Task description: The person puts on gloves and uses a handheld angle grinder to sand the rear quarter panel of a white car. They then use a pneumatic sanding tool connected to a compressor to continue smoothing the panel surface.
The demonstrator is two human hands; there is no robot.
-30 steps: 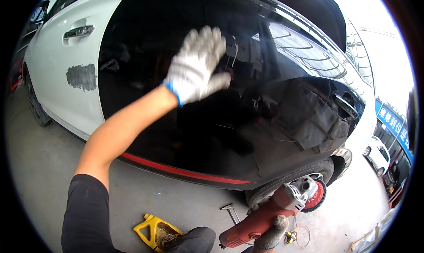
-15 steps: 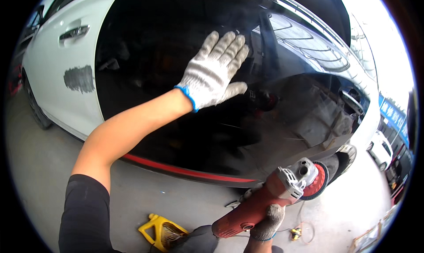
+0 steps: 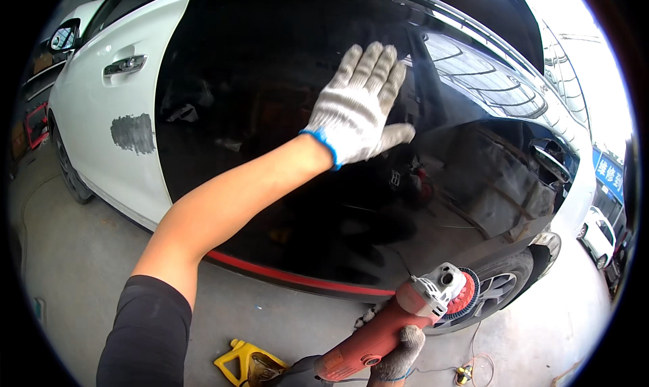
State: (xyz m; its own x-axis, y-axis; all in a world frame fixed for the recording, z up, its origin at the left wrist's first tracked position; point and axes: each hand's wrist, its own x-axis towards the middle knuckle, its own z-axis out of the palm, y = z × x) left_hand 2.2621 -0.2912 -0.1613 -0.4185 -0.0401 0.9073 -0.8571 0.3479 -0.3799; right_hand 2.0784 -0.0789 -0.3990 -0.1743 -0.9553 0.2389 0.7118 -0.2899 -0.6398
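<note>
My left hand [image 3: 358, 113], in a striped grey-white knit glove with a blue cuff, lies flat with fingers spread at the glossy black rear door [image 3: 223, 143] of a car; whether the whole palm touches cannot be told. In my gloved right hand [image 3: 400, 354], low on the right, is a red angle grinder [image 3: 362, 340] with a silver head. Its red disc [image 3: 465, 296] has a dark rim and shows in front of the rear wheel [image 3: 500, 289], apart from the door. A red strip [image 3: 297, 277] runs along the door's lower edge.
Left of the black panel is the white front door [image 3: 88, 130] with a grey sanded patch [image 3: 132, 133]. A cut-open yellow jug [image 3: 250, 363] stands on the floor near my legs. A cord [image 3: 475, 343] with a yellow plug piece lies at lower right. Another white car [image 3: 596, 237] is farther off.
The whole view has shifted, showing more of the front door and rear wheel. My left hand stays spread at the black door, slightly higher; the grinder has come down and left in view.
</note>
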